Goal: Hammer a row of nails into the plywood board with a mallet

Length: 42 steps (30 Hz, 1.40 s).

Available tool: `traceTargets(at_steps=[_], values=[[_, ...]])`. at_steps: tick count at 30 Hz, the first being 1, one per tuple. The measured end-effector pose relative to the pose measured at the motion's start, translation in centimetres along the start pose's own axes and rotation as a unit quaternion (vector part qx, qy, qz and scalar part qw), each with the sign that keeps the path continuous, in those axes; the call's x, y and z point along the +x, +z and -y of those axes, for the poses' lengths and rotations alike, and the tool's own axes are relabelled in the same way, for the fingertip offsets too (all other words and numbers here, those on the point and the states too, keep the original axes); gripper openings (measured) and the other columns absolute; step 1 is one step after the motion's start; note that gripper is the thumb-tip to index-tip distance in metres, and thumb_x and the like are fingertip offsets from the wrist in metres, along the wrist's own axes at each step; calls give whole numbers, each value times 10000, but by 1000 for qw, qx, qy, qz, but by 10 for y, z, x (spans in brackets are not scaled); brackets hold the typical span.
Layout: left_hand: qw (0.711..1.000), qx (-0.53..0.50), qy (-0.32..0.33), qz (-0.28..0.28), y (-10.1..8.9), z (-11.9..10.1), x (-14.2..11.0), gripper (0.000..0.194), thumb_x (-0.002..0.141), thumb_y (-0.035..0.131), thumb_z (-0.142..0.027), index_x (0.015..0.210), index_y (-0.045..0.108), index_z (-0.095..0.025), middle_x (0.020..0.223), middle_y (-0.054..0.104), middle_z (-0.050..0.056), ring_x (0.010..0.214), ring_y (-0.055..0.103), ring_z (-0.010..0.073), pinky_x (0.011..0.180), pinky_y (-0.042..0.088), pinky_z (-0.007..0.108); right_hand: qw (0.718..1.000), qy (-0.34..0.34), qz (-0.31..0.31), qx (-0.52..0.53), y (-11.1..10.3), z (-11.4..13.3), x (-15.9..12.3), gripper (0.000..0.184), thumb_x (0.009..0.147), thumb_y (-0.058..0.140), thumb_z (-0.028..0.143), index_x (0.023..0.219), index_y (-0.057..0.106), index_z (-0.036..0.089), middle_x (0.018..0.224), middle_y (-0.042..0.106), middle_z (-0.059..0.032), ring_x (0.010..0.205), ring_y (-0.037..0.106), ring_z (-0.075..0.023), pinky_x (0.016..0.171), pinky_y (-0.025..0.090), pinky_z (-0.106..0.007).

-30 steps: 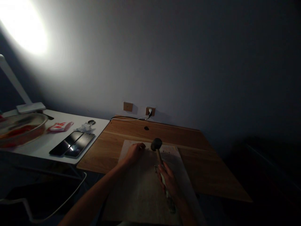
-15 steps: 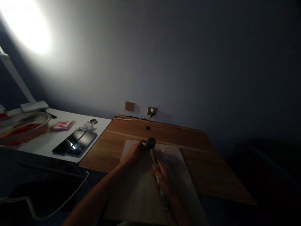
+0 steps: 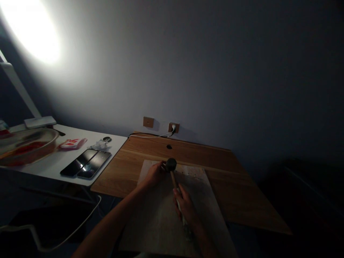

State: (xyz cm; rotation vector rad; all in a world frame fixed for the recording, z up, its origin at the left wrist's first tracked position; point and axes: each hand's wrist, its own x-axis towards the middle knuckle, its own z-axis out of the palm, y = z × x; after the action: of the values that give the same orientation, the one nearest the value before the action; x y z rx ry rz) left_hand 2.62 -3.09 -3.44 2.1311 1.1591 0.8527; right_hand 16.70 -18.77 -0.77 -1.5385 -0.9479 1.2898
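My right hand (image 3: 185, 204) is wrapped round the handle of a mallet (image 3: 171, 165) with a dark round head and a pale wooden shaft. The mallet points away from me over a pale board (image 3: 161, 222). Close by the left side of its head, my left hand (image 3: 156, 173) rests at the board's far part with fingers curled in. Whatever the left fingers pinch is too small and dark to make out. Several tiny bits (image 3: 195, 175) lie on the board right of the mallet head.
Beneath the board is a brown wooden table (image 3: 223, 165). On the white table (image 3: 118, 141) at left are two phones (image 3: 94, 164), a red-and-white packet (image 3: 73, 143), a crumpled clear wrapper (image 3: 100, 144), a large bowl (image 3: 51, 138) and a lamp (image 3: 40, 122). A plugged socket (image 3: 174, 127) is on the wall.
The mallet has moved left, its head coming beside my left fingers, then dipped slightly. My left hand stays at nearly the same spot on the board.
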Motion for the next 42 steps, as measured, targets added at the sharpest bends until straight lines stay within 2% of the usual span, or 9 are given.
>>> traceTargets(at_steps=[11,16,19,24,27,30,32,37,42], values=[[1000,-13,16,-6,-2,-4,-2,374,755,589,-37,1102,626,-173,919,729,36,827,677,172,731,486,241,1000,-4,-2,-5,-3,-8,5,717,800,560,658,1321,422,184,579,471,108,322,376,-63,265,288,-170],[999,18,31,-17,-6,-8,-5,420,761,584,-57,1164,602,-175,1037,684,57,914,650,174,810,507,275,999,-33,-7,3,-21,6,-3,536,809,560,649,1122,498,218,597,473,111,313,353,-44,265,283,-159],[986,95,129,-45,-6,-19,-14,349,795,618,-145,1144,617,-172,1149,620,105,1028,598,216,873,499,326,998,-38,-45,5,-38,16,-10,483,787,578,647,1015,502,228,585,473,112,308,347,-42,264,291,-159],[888,215,394,99,6,-56,-32,261,896,579,-167,1152,621,-198,1047,665,91,1003,594,229,880,462,350,994,-28,-98,35,-56,20,-13,520,754,615,638,1068,492,243,567,477,115,301,340,-49,264,291,-165],[852,265,432,133,15,-70,-37,169,935,552,-162,1084,630,-176,916,675,88,911,615,218,825,462,338,993,-16,-108,49,-59,17,-13,578,745,627,640,1141,482,245,568,489,114,296,336,-53,264,285,-170],[846,289,429,130,17,-68,-37,150,922,547,-124,1040,636,-154,834,656,82,830,615,219,753,469,321,993,-5,-109,56,-57,15,-15,631,745,641,629,1210,461,243,585,513,106,302,351,-62,264,285,-176],[869,260,404,117,12,-58,-34,176,911,543,-107,1055,638,-147,861,655,82,828,615,215,743,476,306,993,-1,-100,55,-53,15,-16,636,751,642,621,1225,456,240,580,507,107,305,355,-65,268,290,-178],[983,70,170,15,-13,-17,-20,233,846,503,-17,946,661,-155,909,665,49,775,618,132,716,466,219,998,-9,-52,39,-39,12,-14,552,764,622,631,1130,500,235,570,471,110,313,351,-58,275,289,-173],[999,-11,27,-27,-23,12,-9,214,750,553,-20,849,682,-159,830,708,23,759,646,136,695,467,209,999,-5,-12,30,-25,8,-11,607,755,591,684,1128,503,214,580,470,109,322,353,-53,275,293,-169]])
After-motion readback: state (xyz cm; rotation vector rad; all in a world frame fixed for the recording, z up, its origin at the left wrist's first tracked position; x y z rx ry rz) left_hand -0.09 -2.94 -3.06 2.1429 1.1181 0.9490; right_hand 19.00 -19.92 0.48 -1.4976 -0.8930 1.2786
